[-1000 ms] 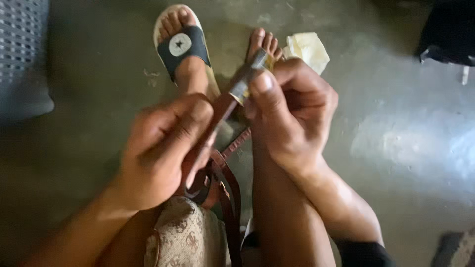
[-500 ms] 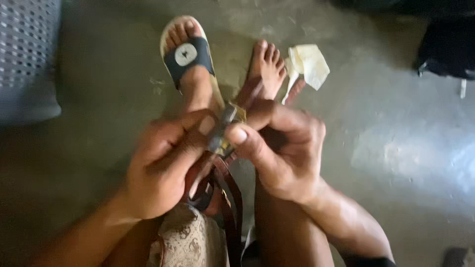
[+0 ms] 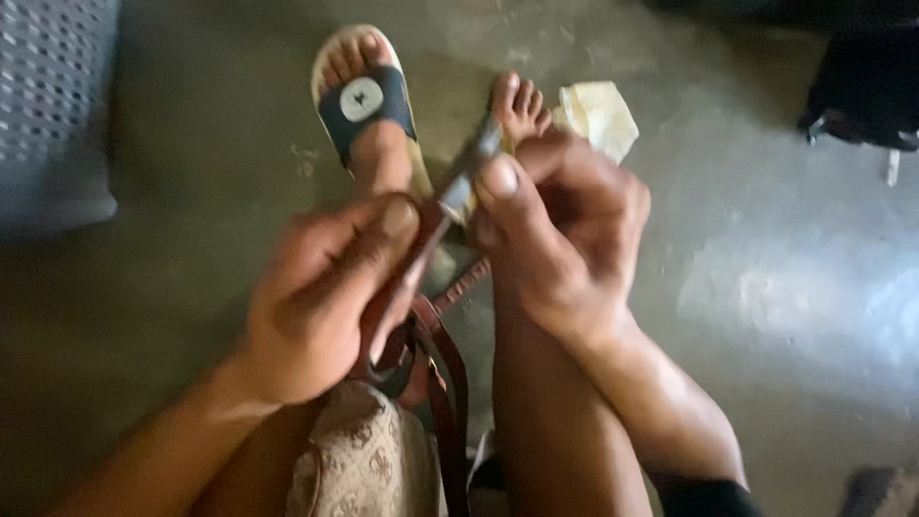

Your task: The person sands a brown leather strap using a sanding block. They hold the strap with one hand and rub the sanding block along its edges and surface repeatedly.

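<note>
Strap: brown leather strap (image 3: pixel 421 258), narrow, held between both hands above the lap; slants up from lower left to upper right; metal-tipped end (image 3: pixel 469 182) pokes out just above the right thumb.
Basket: grey perforated basket (image 3: pixel 53 105), far left, well apart from the fingers of the left hand.
Left hand: left hand (image 3: pixel 321 297), closed around lower stretch of strap; thumb (image 3: pixel 383 235) pressed flat along the strap's upper face, other fingers curled beneath and mostly hidden.
Bag: patterned beige bag (image 3: pixel 369 460) on the lap, directly below left-hand fingers; brown trim and loop (image 3: pixel 445 383) rise from it toward the palm; exact join with strap blurred, cannot tell.
Left foot: in dark sandal (image 3: pixel 364 105) with a round pale badge, on floor beyond left thumb tip.
Right hand: right hand (image 3: pixel 565 230), closed on upper end of strap; thumb pad (image 3: pixel 498 182) pinching just below the metal tip, remaining fingers folded behind.
Second strap piece: reddish stitched length (image 3: pixel 464 285), just beneath right-hand fingers, running toward the loop.
Right foot: bare foot (image 3: pixel 517 105), beyond right-hand knuckles.
Cloth: pale crumpled cloth (image 3: pixel 598 115), on concrete floor (image 3: pixel 766 287), just right of bare toes.
Dark bag: black item (image 3: pixel 866 86), far right, well apart from right-hand fingers.
</note>
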